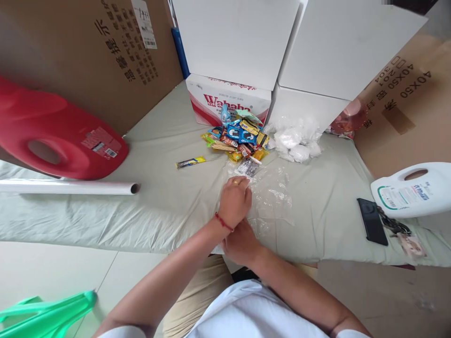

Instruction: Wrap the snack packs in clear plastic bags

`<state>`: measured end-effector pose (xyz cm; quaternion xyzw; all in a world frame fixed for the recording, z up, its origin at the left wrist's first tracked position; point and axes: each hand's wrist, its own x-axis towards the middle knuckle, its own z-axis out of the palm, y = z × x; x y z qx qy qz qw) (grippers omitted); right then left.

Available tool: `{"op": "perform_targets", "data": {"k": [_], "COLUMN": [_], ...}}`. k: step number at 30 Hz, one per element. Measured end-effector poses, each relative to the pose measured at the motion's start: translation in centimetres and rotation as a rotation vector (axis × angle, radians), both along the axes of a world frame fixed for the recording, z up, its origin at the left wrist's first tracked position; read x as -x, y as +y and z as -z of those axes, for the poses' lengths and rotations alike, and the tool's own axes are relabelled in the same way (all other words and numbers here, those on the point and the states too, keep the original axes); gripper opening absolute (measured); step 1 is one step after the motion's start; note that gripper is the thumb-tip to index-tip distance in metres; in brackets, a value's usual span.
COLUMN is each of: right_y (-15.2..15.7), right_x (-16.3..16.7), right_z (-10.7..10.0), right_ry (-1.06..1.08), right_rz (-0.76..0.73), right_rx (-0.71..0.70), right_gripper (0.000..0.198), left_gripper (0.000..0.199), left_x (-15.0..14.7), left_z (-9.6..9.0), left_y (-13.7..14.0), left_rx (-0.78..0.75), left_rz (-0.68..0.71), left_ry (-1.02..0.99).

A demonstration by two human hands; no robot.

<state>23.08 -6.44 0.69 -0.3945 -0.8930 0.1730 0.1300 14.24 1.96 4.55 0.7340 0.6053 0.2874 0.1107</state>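
Bag [269, 199] spread flat on the cloth [331, 206], beside your hands

The clear bag lies crumpled near the middle of the scene, mostly to the right of your left hand [235, 202] and on the near side of the snacks [243, 136]. Your left hand is narrow, its fingers curled and pointing to the far side; you cannot tell from here whether they grip the film. Your right hand [242, 241] is just nearer, overlapped by the left at the wrist. Its fingers are hidden, so its hold cannot be told either.

Just past your left fingertips is a silvery packet [247, 167]; whether it sits in the bag or on it is unclear. The snacks are heaped beyond it, before the Wahaha box [230, 91], with white pouches [298, 143] on their right. One stick pack [190, 162] lies apart to the left. Far left you have the red jug [77, 126], with a white tube [70, 186] nearer; at right, a phone [372, 221], keys [392, 221] and a white jug [414, 190].
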Motion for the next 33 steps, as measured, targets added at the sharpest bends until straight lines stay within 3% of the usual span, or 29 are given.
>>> {"op": "perform_targets", "data": {"k": [3, 6, 9, 11, 12, 14, 17, 19, 21, 24, 29, 33], "right_y": [-1.5, -3.4, -5.9, -7.4, -7.8, -7.8, -5.6, -3.5, -1.6, -0.1, 0.0, -0.9], "right_x": [-1.0, -4.2, -8.4, -10.8, -11.8, -13.4, -14.8, -15.0, -14.8, -14.7, -17.1, -18.0], "right_z": [-0.5, -0.7, -0.8, -1.1, -1.2, -1.4, -1.5, -1.6, -2.0, -2.8, -3.8, -3.9], "right_ry": [0.013, -0.002, 0.010, 0.099, 0.169, 0.346, 0.695, 0.929, 1.069, 1.102, 1.075, 1.115], "right_rz": [0.002, 0.101, 0.081, -0.010, 0.036, 0.391, 1.066, 1.232, 1.229, 1.166, 1.157, 1.214], "right_rx": [0.015, 0.007, 0.081, 0.185, 0.230, 0.299, 0.410, 0.552, 0.705, 0.847, 0.800, 0.712], "right_gripper": [0.059, 0.063, 0.067, 0.055, 0.045, 0.031, 0.045, 0.064, 0.076, 0.082, 0.055, 0.060], "left_gripper": [0.042, 0.046, 0.049, 0.050, 0.050, 0.049, 0.048, 0.048, 0.048, 0.049, 0.051, 0.051], "left_x": [-0.5, 0.1, 0.7, 1.0, 1.1, 1.3, 1.6, 1.8, 1.9, 2.0, 2.3, 2.3], "left_z": [2.4, 4.7, 5.6, 5.6, 5.6, 5.4, 5.4, 5.4, 5.5, 5.6, 5.5, 5.5], "left_y": [3.1, 4.8, 4.8, 4.7, 4.6, 4.8, 5.1, 5.3, 5.2, 5.0, 4.6, 4.5], "left_rx": [0.095, 0.089, 0.052, 0.055, 0.059, 0.068, 0.080, 0.078, 0.070, 0.064, 0.060, 0.058], "left_rz": [0.026, 0.079, 0.093, 0.093, 0.097, 0.107, 0.119, 0.122, 0.121, 0.123, 0.115, 0.109], "left_ry": [0.093, 0.184, 0.221, 0.219, 0.214, 0.195, 0.166, 0.157, 0.157, 0.166, 0.182, 0.195]}}
